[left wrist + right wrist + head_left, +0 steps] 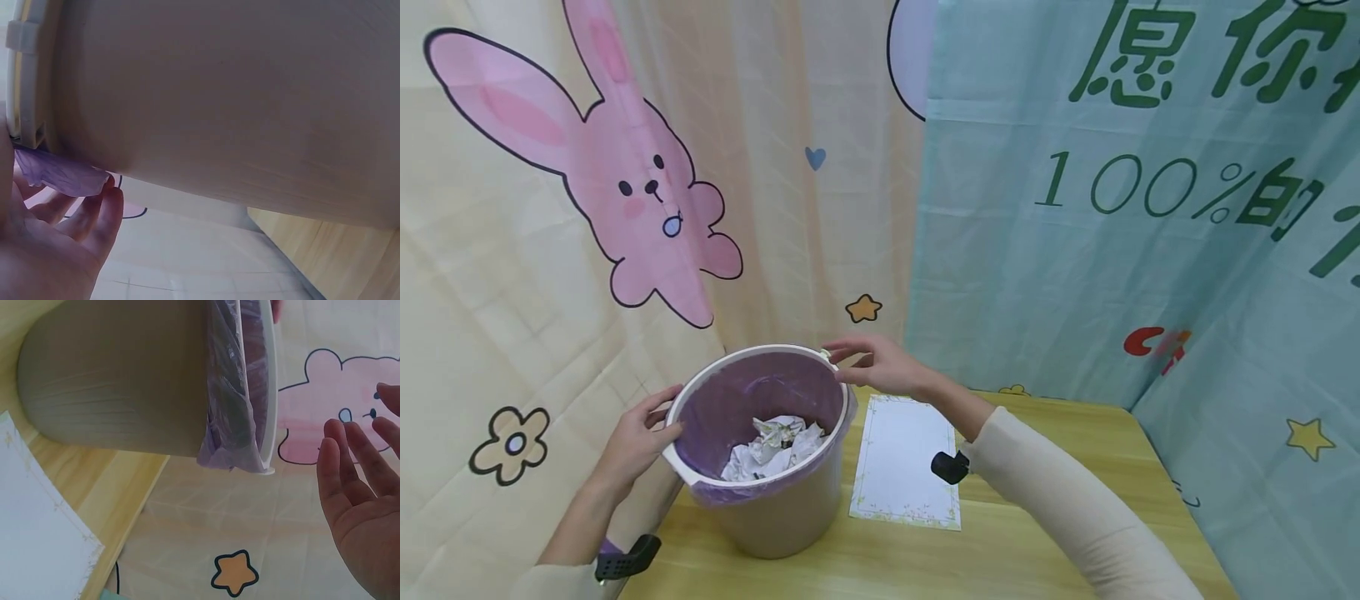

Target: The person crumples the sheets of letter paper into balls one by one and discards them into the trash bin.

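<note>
A beige trash can (775, 533) with a white rim ring (722, 364) is lined with a purple plastic bag (707, 408). Crumpled white papers (775, 454) lie inside it. At the can's left rim, my left hand (636, 437) has its thumb at the ring. In the left wrist view, its fingers (103, 219) curl against a purple flap of the liner (65, 175) that hangs out below the ring. My right hand (880, 365) overlaps the far right rim in the head view. The right wrist view shows that hand (365, 512) apart from the rim, fingers spread and holding nothing.
A white sheet of paper (906, 467) with a floral border lies right of the can on the wooden table (1037, 517). Printed curtains (820, 233) hang close behind and on both sides. Black devices sit on both wrists, including a strap (625, 562).
</note>
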A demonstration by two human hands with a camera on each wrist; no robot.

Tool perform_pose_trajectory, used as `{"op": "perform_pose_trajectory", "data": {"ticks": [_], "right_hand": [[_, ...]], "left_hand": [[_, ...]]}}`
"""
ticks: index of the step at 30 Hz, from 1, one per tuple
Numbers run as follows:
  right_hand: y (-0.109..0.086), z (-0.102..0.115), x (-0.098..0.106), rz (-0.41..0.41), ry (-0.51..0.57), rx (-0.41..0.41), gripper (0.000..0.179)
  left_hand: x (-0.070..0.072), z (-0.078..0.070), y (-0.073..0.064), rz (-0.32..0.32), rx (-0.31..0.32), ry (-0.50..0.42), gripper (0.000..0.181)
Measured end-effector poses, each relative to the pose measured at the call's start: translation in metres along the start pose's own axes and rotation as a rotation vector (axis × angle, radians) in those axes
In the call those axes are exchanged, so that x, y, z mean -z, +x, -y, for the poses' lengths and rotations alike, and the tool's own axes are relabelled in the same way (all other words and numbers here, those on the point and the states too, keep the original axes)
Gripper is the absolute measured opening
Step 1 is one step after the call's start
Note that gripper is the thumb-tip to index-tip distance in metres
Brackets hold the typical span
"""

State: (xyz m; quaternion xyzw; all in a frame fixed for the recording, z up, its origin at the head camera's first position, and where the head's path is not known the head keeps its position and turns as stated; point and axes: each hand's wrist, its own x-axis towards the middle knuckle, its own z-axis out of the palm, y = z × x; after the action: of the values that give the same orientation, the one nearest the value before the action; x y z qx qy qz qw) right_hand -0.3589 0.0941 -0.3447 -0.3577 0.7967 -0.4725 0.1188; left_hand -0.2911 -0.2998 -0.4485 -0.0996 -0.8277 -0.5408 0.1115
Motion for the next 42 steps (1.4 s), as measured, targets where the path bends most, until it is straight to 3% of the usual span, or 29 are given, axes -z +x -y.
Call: {"op": "perform_pose_trajectory", "data": {"ticks": [6,11,17,23,32,37,42], "right_hand": [[-0.01,0.001,0.008,0.001,-0.03,0.008,0.049],[-0.019,-0.001,0.017,-0.026,-0.029,0.017,0.048],[-0.031,-0.004,0.032,-0.063,0.009,0.015,0.047],[-0.046,-0.006,0.045,-0.113,0.025,-0.019,0.047],[-0.067,-0.009,0.07,-0.182,0.06,-0.085,0.049],[-0.078,-0.011,0.083,-0.209,0.093,-0.116,0.052],[-0.092,-0.016,0.094,-0.269,0.091,-0.145,0.051]], "left_hand": [[0.004,-0.005,0.0,0.016,0.002,0.099,0.059],[0.005,-0.019,0.007,0.004,-0.038,0.185,0.058],[0.001,-0.049,0.022,-0.012,-0.058,0.233,0.062],[-0.011,-0.092,0.039,0.002,-0.147,0.258,0.063],[-0.049,-0.164,0.075,0.12,-0.233,0.097,0.062],[-0.081,-0.184,0.087,0.154,-0.237,-0.031,0.06],[-0.121,-0.194,0.096,0.199,-0.206,-0.201,0.062]]}}
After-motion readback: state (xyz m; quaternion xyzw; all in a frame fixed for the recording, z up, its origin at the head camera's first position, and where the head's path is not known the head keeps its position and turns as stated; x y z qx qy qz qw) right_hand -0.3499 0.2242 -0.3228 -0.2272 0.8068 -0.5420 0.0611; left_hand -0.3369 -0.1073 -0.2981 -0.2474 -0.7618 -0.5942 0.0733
